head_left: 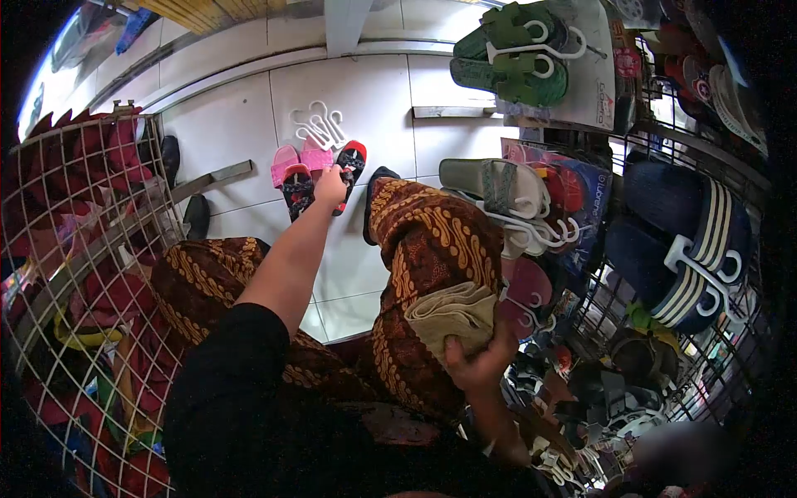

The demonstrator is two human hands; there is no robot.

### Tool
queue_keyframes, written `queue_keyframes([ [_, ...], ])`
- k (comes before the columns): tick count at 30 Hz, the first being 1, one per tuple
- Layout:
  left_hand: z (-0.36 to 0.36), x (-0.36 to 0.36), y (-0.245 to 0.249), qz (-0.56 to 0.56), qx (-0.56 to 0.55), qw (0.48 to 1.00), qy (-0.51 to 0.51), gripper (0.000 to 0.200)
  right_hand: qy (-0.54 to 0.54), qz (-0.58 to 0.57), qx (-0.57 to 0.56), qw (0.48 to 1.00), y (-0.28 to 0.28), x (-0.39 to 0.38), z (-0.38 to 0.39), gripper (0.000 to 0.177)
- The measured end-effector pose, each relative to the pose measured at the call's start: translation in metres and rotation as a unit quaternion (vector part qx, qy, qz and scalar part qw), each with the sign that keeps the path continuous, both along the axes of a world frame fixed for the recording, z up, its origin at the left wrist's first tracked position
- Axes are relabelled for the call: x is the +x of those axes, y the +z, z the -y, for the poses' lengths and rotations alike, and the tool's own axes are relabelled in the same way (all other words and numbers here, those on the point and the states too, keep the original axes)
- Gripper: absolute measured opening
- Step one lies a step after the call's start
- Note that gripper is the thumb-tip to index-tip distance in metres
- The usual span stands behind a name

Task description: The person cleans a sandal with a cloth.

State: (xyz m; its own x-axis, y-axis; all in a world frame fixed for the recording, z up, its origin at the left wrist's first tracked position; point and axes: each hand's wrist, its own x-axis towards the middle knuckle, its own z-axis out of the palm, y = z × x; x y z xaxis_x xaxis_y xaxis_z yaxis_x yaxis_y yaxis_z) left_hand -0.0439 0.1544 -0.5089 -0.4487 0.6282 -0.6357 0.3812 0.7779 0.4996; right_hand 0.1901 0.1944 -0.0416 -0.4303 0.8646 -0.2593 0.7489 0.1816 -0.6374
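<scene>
Left hand (333,189) curls at black sandals (297,192), grip unclear; right of the sandals, right hand (483,358) clamps cloth (448,317) under thumb, likely against unfolding.

Black-and-red sandals (352,164) lie on a white tiled floor (349,261), the person's left hand (331,186) upon them. Just beyond the sandals are pink slippers (286,156), then white plastic hangers (320,131). Left of the sandals stands a wire grid (155,137); to their right, nearer the wearer, the right hand (483,363) grips folded beige cloth (452,317) against patterned trousers (415,241).
</scene>
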Motion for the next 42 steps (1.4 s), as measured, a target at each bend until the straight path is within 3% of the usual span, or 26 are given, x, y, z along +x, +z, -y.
queue_keyframes([
  [2,0.001,0.001,0.005,-0.047,-0.018,0.999,-0.016,0.037,-0.008,-0.004,0.003,1.000,-0.001,-0.001,0.000,0.062],
  [5,0.012,0.003,-0.017,-0.011,0.010,1.000,-0.003,0.035,-0.023,-0.004,-0.005,1.000,0.003,-0.006,0.001,0.059],
  [8,0.003,-0.007,0.031,0.020,0.065,0.994,0.084,0.034,-0.040,-0.008,-0.003,0.999,0.006,-0.014,0.000,0.058],
  [10,-0.003,-0.016,0.040,-0.029,0.139,0.986,0.086,0.032,-0.053,-0.016,0.002,0.998,0.009,-0.018,0.002,0.056],
  [12,-0.014,-0.029,0.064,0.013,0.234,0.962,0.142,0.028,-0.062,-0.030,0.011,0.998,0.013,-0.022,0.000,0.055],
  [13,-0.023,-0.036,0.114,-0.003,0.287,0.950,0.125,0.028,-0.050,-0.014,0.038,0.998,0.018,-0.024,-0.001,0.051],
  [15,-0.039,-0.048,0.083,0.085,0.337,0.914,0.210,0.028,-0.043,0.004,0.064,0.997,0.020,-0.022,-0.001,0.050],
  [17,-0.050,-0.065,0.174,0.087,0.362,0.902,0.217,0.027,-0.045,0.007,0.084,0.995,0.020,-0.025,0.001,0.050],
  [18,-0.055,-0.074,0.182,0.038,0.394,0.895,0.207,0.025,-0.048,0.008,0.087,0.995,0.021,-0.024,0.004,0.050],
  [20,-0.053,-0.079,0.267,0.135,0.368,0.889,0.235,0.025,-0.048,0.009,0.099,0.994,0.019,-0.020,0.006,0.051],
  [23,-0.039,-0.076,0.353,0.454,0.377,0.737,0.331,0.032,-0.045,0.019,0.123,0.991,0.010,-0.010,0.013,0.054],
  [26,-0.006,-0.052,0.433,0.539,0.470,0.635,0.292,0.045,-0.043,0.044,0.126,0.990,0.010,-0.001,0.025,0.058],
  [28,0.015,-0.038,0.456,0.552,0.475,0.619,0.296,0.057,-0.049,0.071,0.101,0.991,0.014,0.005,0.035,0.062],
  [30,0.043,-0.019,0.485,0.578,0.436,0.613,0.316,0.060,-0.048,0.064,0.164,0.983,0.015,0.016,0.050,0.057],
  [33,0.070,-0.001,0.485,0.657,0.418,0.562,0.280,0.062,0.013,0.126,0.277,0.953,0.012,0.042,0.074,0.046],
  [37,0.085,0.037,0.500,0.729,0.380,0.495,0.281,0.067,0.061,0.097,0.197,0.974,0.001,0.072,0.090,0.045],
  [38,0.087,0.045,0.498,0.756,0.369,0.471,0.266,0.069,0.080,0.077,0.230,0.967,0.002,0.078,0.097,0.050],
  [39,0.086,0.050,0.480,0.815,0.362,0.408,0.195,0.081,0.098,0.057,0.265,0.958,0.008,0.081,0.102,0.055],
  [40,0.089,0.060,0.478,0.828,0.352,0.400,0.178,0.083,0.114,0.039,0.296,0.947,0.015,0.085,0.111,0.060],
  [41,0.089,0.072,0.477,0.839,0.343,0.392,0.159,0.086,0.063,0.091,0.159,0.981,0.022,0.088,0.117,0.078],
  [42,0.088,0.084,0.479,0.850,0.335,0.382,0.141,0.089,0.051,0.088,0.145,0.984,0.022,0.093,0.122,0.082],
])
